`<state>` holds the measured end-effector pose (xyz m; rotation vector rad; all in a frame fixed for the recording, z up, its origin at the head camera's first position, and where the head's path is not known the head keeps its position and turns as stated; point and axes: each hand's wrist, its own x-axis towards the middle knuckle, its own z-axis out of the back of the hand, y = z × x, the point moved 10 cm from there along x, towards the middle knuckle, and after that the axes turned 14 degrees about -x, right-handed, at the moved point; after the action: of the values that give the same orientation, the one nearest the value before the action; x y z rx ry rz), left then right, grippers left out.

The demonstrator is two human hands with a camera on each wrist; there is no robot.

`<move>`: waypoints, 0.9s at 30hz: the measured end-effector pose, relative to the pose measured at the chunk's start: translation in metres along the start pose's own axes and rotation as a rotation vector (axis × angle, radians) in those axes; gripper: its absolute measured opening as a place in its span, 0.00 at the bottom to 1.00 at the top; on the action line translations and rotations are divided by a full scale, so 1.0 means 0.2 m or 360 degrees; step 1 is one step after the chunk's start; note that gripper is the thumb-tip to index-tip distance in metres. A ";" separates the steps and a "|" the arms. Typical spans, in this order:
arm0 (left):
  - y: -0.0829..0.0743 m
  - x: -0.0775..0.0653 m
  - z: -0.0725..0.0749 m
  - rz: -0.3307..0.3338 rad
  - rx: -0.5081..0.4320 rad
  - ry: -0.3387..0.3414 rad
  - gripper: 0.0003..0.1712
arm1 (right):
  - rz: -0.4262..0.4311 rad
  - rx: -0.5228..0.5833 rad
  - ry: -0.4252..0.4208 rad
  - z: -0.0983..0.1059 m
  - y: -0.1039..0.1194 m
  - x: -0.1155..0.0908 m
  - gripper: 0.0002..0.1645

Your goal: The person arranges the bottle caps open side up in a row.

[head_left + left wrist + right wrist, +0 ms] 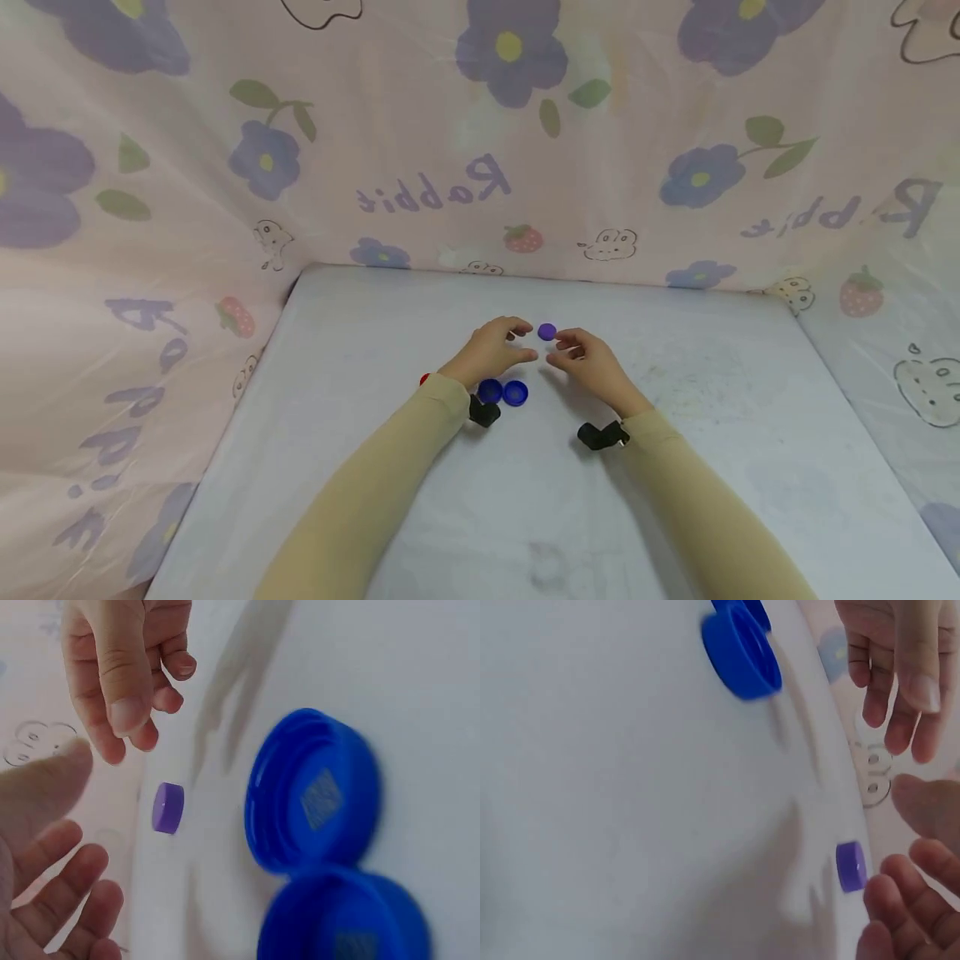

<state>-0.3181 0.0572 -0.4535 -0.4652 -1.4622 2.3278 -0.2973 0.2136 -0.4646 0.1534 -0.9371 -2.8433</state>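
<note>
A small purple cap (547,332) lies on the white table, just beyond the gap between my two hands. My left hand (497,348) hovers to its left, fingers and thumb spread and holding nothing. On the other side my right hand (592,364) faces it with relaxed, slightly bent fingers, also without anything in its grasp. In the left wrist view the purple cap (169,808) stands apart from both hands. Two blue caps lie hollow side up and side by side near my left wrist, the right one (515,393) in full view and the left one (490,391) next to it.
A red object (425,379) shows only partly behind the left sleeve. Black wrist cameras hang below both wrists, the left one (483,412) close to the blue caps. A floral curtain (420,167) borders the table (360,333) at the back and sides.
</note>
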 end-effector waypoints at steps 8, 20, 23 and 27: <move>0.06 0.14 -0.04 0.0110 -0.0197 -0.0001 0.31 | -0.0116 0.0102 -0.0038 0.00 -0.10 0.10 0.31; 0.15 0.24 -0.09 0.0229 -0.0209 -0.0053 0.30 | -0.0219 0.0091 -0.0011 -0.06 -0.18 0.18 0.32; 0.16 0.24 -0.08 0.0248 -0.0216 -0.0067 0.29 | -0.0252 0.0079 0.0008 -0.08 -0.20 0.19 0.32; 0.17 0.23 -0.09 0.0262 -0.0212 -0.0073 0.28 | -0.0273 0.0063 0.0027 -0.09 -0.21 0.19 0.32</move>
<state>-0.3558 0.0786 -0.4952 -0.5922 -1.6656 2.3895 -0.3371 0.2295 -0.5068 0.2750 -1.0235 -2.9741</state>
